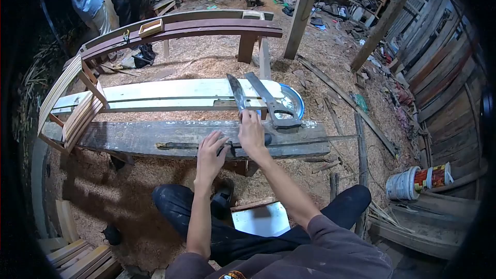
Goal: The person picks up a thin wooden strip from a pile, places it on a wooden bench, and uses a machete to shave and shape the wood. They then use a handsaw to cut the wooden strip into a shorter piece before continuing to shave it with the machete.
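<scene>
A large machete-like knife (236,91) points away from me, its lower end in the closed fingers of my right hand (251,135). Its blade reaches over the white board. Just right of it, a handsaw (271,102) lies across from the white board to the dark wooden bench plank (129,137). My left hand (210,151) rests at the plank with fingers apart, beside a narrow dark strip of wood (178,145). Between my hands is a small dark object, partly hidden, that I cannot make out. A dark rounded end (267,138) shows right of my right hand.
Behind the plank lies a long white board (165,91), with a slatted wooden frame (77,104) at its left end. A blue-rimmed round container (296,101) stands beyond the saw. Farther back, a brown beam (206,29) carries a small wooden box (151,28). Two people stand at upper left.
</scene>
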Available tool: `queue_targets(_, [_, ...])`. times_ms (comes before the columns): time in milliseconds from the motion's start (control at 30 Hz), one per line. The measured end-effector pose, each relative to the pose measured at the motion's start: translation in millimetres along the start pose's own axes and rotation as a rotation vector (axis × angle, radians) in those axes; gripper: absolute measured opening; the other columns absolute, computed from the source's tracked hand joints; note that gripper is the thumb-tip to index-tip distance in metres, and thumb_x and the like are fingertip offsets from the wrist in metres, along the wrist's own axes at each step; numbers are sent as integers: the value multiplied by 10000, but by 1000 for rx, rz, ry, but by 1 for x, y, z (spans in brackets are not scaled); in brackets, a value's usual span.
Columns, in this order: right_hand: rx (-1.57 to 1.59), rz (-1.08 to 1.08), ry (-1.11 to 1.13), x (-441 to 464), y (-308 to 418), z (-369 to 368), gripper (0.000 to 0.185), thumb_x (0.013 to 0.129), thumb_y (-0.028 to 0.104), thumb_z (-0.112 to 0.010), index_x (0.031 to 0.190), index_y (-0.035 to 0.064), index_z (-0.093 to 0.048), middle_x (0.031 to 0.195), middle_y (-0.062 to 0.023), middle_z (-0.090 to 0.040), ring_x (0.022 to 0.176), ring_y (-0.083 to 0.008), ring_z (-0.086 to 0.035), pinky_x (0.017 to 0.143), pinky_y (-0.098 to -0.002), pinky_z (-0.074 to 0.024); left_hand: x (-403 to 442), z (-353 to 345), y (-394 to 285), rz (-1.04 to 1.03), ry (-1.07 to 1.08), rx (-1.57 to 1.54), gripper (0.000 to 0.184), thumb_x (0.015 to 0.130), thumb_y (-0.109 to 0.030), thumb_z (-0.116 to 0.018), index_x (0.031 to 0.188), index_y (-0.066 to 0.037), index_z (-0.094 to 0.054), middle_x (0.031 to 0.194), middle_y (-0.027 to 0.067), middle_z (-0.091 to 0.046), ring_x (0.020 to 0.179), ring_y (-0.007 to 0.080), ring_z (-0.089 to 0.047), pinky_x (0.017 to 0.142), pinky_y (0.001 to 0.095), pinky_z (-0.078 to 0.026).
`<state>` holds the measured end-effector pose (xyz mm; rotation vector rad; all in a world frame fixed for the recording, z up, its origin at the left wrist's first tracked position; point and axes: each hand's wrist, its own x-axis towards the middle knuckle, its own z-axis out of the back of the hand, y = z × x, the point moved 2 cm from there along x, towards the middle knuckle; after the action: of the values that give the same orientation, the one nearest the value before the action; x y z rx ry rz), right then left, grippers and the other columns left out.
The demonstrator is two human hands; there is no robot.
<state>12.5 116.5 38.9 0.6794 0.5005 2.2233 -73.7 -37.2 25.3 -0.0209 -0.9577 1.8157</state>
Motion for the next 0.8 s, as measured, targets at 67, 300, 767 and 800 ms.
queue_targets(67, [23, 9, -13, 1, -2, -9, 304, 852, -16, -718, 1138, -4, -614, 1164, -217, -625, 1140, -407, -603, 971, -501, -518, 0, 0, 1, 8, 17, -4, 346, 869, -77, -788, 1215, -86, -767, 1417, 123, -664, 1398, 315, -548, 1200, 479, -381])
queue_targets(300, [125, 37, 40, 12, -3, -6, 310, 890, 133, -775, 1138, 4, -643, 1187, -218, -631, 1176, -410, -584, 1012, -515, -484, 0, -8, -2, -34, 39, 36, 263, 881, -68, -772, 1144, -74, -788, 1407, 127, -670, 1405, 313, -543, 1218, 472, -354])
queue_targets(767, [-93, 100, -227, -134, -67, 137, 309, 975, 235, -708, 1238, 74, -685, 1335, -134, -659, 1244, -300, -596, 1090, -469, -384, -12, -30, -114, -213, -40, -139, 301, 900, -104, -773, 1200, -90, -758, 1384, 144, -676, 1381, 325, -564, 1202, 518, -357])
queue_targets(800, [-115, 72, -240, -147, -82, 154, 310, 977, 239, -706, 1239, 76, -685, 1341, -132, -655, 1242, -300, -595, 1093, -470, -381, -14, -40, -130, -230, 3, -173, 280, 924, -110, -767, 1202, -82, -752, 1414, 125, -669, 1417, 311, -541, 1224, 510, -341])
